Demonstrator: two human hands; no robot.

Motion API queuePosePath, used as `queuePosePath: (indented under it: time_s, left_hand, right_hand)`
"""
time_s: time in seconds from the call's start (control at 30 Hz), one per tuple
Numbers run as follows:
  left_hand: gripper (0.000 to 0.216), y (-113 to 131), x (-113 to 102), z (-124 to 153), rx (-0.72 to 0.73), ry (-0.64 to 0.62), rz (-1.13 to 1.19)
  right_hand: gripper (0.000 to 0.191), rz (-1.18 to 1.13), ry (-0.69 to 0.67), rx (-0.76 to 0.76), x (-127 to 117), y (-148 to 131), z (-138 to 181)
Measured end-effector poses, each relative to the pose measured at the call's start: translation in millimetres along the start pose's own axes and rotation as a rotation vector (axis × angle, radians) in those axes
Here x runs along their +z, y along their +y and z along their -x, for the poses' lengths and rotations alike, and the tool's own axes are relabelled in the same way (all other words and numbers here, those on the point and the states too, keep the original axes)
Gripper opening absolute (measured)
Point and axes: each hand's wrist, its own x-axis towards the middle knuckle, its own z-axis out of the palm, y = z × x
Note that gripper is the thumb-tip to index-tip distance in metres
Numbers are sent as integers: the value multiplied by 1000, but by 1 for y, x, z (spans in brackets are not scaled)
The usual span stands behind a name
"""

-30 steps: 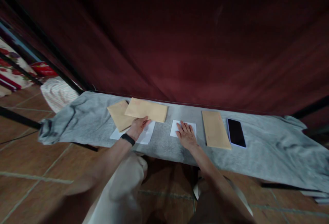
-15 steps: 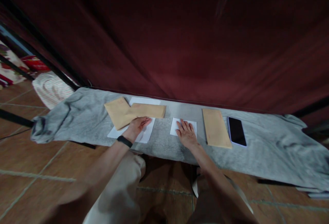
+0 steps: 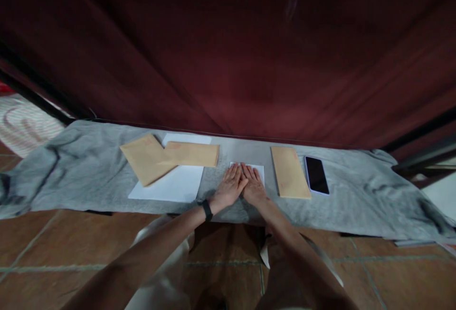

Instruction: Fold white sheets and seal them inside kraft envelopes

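My left hand (image 3: 230, 186) and my right hand (image 3: 253, 185) lie flat side by side, fingers stretched out, on a small folded white paper (image 3: 259, 169) on the grey cloth (image 3: 356, 191). A black band circles my left wrist. To the left, two brown envelopes (image 3: 167, 155) overlap on a larger white sheet (image 3: 171, 184). Right of my hands lies a single brown envelope (image 3: 289, 178), and beside it a black phone (image 3: 315, 175) face up.
A dark red curtain (image 3: 228, 53) hangs close behind the low cloth-covered surface. Brown floor tiles (image 3: 53, 243) run along the near side. A striped fabric (image 3: 21, 125) shows at the far left. My knees sit below the surface's near edge.
My left hand has left the envelopes on the white sheet and moved right, settling flat beside my right hand on the small folded paper. The view has shifted slightly.
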Motion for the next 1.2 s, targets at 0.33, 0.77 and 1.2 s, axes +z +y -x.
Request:
queuePosePath:
  time_s: [0.33, 0.77, 1.2]
  left_hand:
    - [68, -22, 4, 3, 141, 75, -425]
    - [60, -20, -3, 8, 88, 61, -472]
    - [60, -18, -4, 9, 81, 63, -398]
  right_hand:
    - [54, -11, 32, 0, 1, 12, 3]
    - [60, 44, 179, 134, 12, 25, 32]
    - [58, -90, 105, 37, -6, 10, 22]
